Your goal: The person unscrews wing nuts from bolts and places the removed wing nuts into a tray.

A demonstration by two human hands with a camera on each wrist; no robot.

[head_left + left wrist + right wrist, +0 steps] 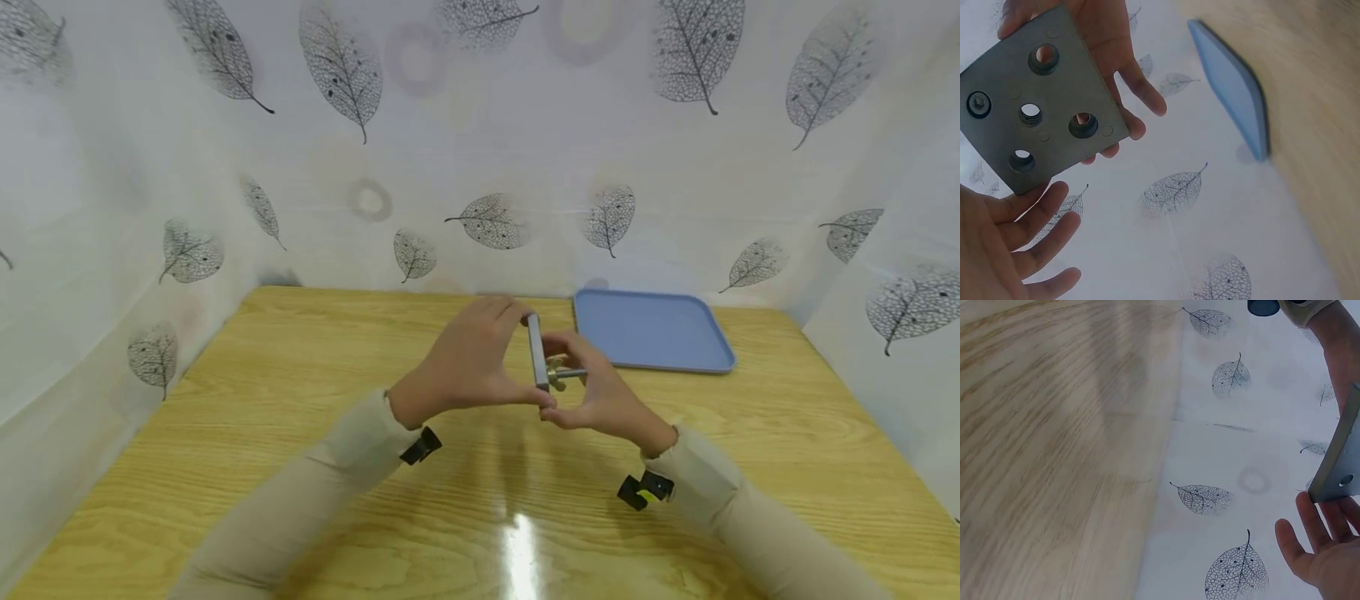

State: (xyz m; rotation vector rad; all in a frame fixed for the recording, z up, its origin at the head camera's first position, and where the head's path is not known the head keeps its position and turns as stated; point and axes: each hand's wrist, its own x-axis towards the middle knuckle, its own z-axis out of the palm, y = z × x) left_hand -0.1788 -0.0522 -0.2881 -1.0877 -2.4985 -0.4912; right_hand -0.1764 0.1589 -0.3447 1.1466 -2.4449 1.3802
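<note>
Left hand (467, 362), right hand (611, 397) pinch drilled metal plate (537, 354) by edges, apparently leaving brass wing nut (556, 373), at three o'clock, unobstructed.

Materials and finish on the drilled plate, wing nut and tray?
Drilled plate: likely steel or aluminum, dull gray, with crisp machined-looking holes.
Wing nut: probably brass or brass-plated, going by its yellow-gold color.
Tray: looks like molded plastic, smooth blue, with rounded corners and a raised rim.

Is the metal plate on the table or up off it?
Off it: in the head view, the left hand and right hand hold the metal plate above the table.
</note>
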